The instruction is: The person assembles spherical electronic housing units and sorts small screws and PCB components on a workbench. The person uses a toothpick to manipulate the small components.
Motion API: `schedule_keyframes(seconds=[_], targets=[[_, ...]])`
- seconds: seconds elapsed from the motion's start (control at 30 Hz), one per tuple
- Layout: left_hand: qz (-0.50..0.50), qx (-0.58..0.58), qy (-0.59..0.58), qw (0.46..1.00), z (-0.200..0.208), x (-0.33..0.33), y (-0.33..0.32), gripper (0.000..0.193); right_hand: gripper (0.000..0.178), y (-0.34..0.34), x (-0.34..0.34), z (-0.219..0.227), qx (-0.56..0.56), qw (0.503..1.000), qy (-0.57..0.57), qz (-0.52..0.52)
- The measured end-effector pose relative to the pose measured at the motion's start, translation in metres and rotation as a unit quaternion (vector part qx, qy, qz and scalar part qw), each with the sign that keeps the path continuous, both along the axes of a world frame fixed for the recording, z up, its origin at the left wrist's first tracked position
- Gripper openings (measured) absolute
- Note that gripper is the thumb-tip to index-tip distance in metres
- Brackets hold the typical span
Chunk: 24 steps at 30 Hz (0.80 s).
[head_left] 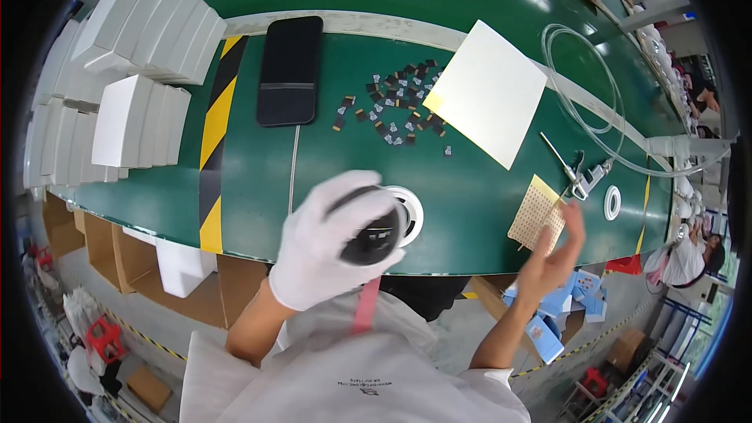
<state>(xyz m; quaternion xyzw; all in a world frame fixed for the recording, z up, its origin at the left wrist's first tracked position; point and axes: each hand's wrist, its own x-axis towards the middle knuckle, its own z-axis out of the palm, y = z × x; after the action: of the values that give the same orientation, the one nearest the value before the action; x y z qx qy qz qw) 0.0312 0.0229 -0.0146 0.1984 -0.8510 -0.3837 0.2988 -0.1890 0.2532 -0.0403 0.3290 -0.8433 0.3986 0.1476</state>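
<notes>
— Gloved and closest in, the left hand curls around a dark round part, fingers wrapped over its top and side. That part sits just above the near edge of the green bench, in front of a white ring-shaped piece that peeks out behind it.

— And the other hand?

— Bare. The right hand is lifted off the bench with the fingers spread loosely and blurred; it grips nothing. Its fingertips lie just beside a small yellow perforated card.

— What lies beyond that card?

— One metal tool with a handle, joined to a clear looped hose, and one small white ring near the bench edge.

— Any sheets or labels?

— One pale, plain square sheet lies tilted, mid-bench. Beside its left corner is a scatter of small dark chips, too many and too small to count. One black phone lies face up further left, with a thin cable running from it toward the person.

— Markings?

— One yellow-and-black striped tape band crosses the bench left of the phone.

— Packages?

— Plain white boxes stand in rows at the far left; I cannot count them exactly. Blue-and-white small cartons lie below the bench on the right.
</notes>
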Motion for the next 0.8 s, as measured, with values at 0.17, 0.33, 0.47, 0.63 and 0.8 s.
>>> schedule_keyframes(seconds=[0.17, 0.33, 0.47, 0.63, 0.8], targets=[[-0.096, -0.074, -0.032, 0.992, 0.005, -0.026, -0.001, 0.067, 0.029, -0.046, 0.042, 0.009, 0.042, 0.975, -0.046, 0.213], [-0.185, -0.067, -0.057, 0.979, -0.002, -0.027, -0.01, 0.065, 0.028, -0.059, 0.044, 0.004, 0.069, 0.965, -0.058, 0.247], [-0.166, 0.044, -0.03, 0.985, -0.003, -0.022, -0.009, 0.071, 0.025, -0.059, 0.041, 0.002, 0.072, 0.959, -0.064, 0.266], [-0.137, 0.146, -0.037, 0.979, -0.01, -0.02, -0.004, 0.087, 0.022, -0.06, 0.042, 0.002, 0.074, 0.963, -0.052, 0.256], [-0.138, 0.139, -0.041, 0.98, -0.011, -0.018, -0.006, 0.087, 0.02, -0.061, 0.043, 0.002, 0.069, 0.965, -0.056, 0.247]])
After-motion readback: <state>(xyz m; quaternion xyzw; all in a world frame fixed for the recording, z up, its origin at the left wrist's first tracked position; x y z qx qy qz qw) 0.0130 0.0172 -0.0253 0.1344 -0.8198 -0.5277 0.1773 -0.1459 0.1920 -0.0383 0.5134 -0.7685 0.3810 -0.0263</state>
